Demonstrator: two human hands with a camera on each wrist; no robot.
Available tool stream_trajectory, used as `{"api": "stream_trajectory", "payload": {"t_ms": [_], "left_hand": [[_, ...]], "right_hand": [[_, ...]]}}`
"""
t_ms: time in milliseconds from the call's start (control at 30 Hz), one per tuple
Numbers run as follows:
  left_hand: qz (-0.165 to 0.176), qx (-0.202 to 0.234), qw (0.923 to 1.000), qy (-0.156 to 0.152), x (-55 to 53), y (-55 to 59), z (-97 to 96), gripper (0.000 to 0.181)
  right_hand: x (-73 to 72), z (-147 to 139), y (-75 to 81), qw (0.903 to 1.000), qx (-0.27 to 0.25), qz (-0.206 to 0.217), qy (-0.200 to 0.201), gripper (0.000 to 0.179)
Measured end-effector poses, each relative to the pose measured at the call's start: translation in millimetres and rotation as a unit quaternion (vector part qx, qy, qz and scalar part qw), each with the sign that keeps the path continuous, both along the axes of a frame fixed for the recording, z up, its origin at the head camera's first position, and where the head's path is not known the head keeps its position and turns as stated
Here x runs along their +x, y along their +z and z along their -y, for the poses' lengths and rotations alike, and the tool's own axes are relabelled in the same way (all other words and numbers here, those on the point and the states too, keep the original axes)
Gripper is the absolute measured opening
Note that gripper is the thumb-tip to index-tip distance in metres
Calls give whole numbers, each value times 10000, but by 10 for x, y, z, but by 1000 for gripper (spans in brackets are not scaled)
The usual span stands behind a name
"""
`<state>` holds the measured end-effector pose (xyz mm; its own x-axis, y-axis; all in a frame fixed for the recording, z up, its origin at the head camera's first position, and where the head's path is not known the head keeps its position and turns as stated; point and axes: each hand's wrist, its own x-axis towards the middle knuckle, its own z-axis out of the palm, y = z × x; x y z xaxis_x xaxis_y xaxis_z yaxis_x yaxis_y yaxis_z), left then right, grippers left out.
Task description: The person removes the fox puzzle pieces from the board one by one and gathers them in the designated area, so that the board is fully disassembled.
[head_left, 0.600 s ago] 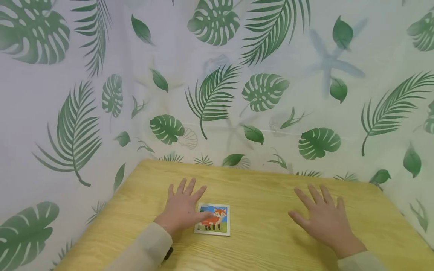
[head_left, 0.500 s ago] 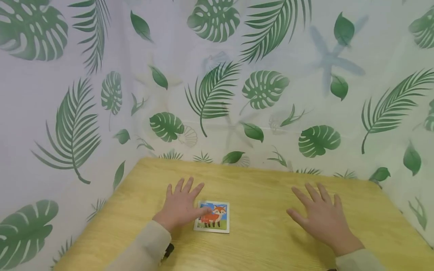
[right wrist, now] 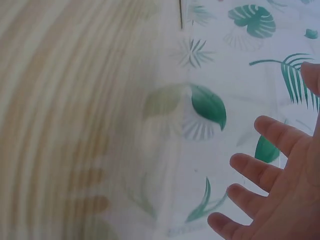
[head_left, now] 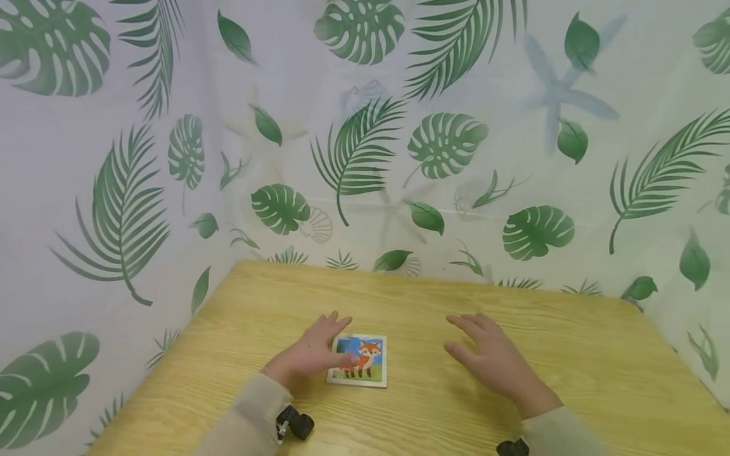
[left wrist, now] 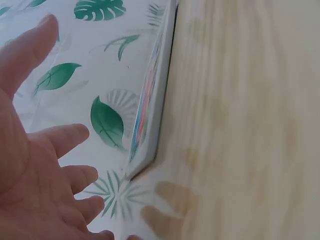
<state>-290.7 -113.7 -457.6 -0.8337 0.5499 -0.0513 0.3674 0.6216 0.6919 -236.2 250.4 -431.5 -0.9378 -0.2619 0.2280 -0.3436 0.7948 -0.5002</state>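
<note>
A square fox picture puzzle (head_left: 372, 370) with a white border lies flat on the wooden table. My left hand (head_left: 308, 349) hovers at its left side, fingers spread, the thumb covering part of the fox's body in the head view. In the left wrist view the puzzle (left wrist: 156, 105) shows edge-on, apart from the left hand (left wrist: 45, 175). My right hand (head_left: 493, 361) is held over the table to the right of the puzzle, its fingers extended and holding nothing. The right wrist view shows that hand (right wrist: 280, 185) with fingers apart.
The yellow wood-grain table (head_left: 422, 418) reaches back to a white sheet (head_left: 365, 247) printed with green leaves, which hangs behind and at the left. Small black devices sit at the left wrist (head_left: 295, 423) and right wrist (head_left: 513, 447).
My right hand has moved left, closer to the puzzle. The left hand has turned so its palm faces the puzzle more, fingers less spread. The puzzle stays in place on the table.
</note>
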Motion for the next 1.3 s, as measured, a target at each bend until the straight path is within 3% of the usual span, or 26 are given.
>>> {"api": "stream_trajectory", "payload": {"t_ms": [133, 333, 500, 867, 1000, 1233, 1300], "left_hand": [[-89, -175, 9998, -102, 27, -48, -51, 97], [-414, -440, 9982, 10, 79, -168, -111, 97], [-392, -596, 9974, 106, 115, -233, -154, 98], [-353, -481, 9981, 148, 102, -205, -188, 91], [-359, -579, 9976, 88, 86, -180, -191, 89], [-332, -691, 9970, 84, 120, -191, -176, 88], [-352, -644, 9972, 127, 79, -197, -176, 88]], "right_hand": [[-58, 188, -65, 9992, -367, 31, 179, 61], [-130, 434, -202, 9960, -738, 372, 338, 60], [-154, 645, -300, 9930, -908, 585, 477, 56], [-348, 903, -452, 9887, -1106, 985, 226, 45], [-453, 994, -502, 9913, -1025, 788, 249, 42], [-537, 1092, -612, 9978, -441, 443, 220, 28], [-571, 1092, -589, 9987, -298, 301, 272, 27]]}}
